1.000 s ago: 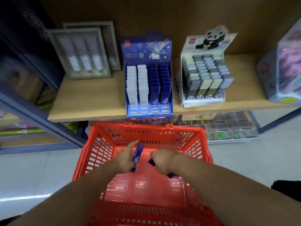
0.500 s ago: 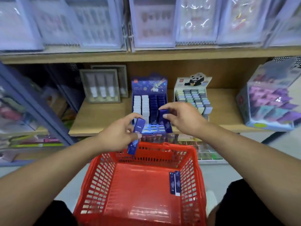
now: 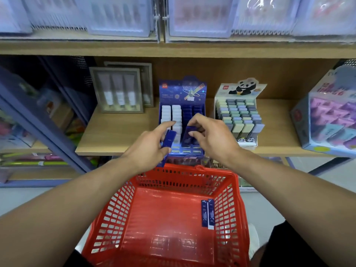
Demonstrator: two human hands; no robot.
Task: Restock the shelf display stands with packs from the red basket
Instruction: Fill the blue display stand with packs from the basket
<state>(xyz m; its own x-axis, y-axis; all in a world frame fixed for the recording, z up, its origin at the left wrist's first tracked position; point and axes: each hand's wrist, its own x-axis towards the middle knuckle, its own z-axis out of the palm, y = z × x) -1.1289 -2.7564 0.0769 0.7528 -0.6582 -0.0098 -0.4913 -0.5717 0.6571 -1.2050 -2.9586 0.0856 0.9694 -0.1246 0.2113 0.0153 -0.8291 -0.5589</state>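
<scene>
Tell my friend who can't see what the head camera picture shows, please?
Two hands reach to a blue display stand on a wooden shelf: the left hand grips a dark blue pack, and the right hand pinches another blue pack over the stand. Below, a red basket holds two more blue packs. A panda stand sits beside.

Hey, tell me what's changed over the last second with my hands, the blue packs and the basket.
Both hands rose out of the red basket to the blue display stand. The left hand still grips its blue pack; the right hand now lowers its pack onto the dark blue rows. Two packs stayed against the basket's right wall. The panda stand is untouched.
</scene>
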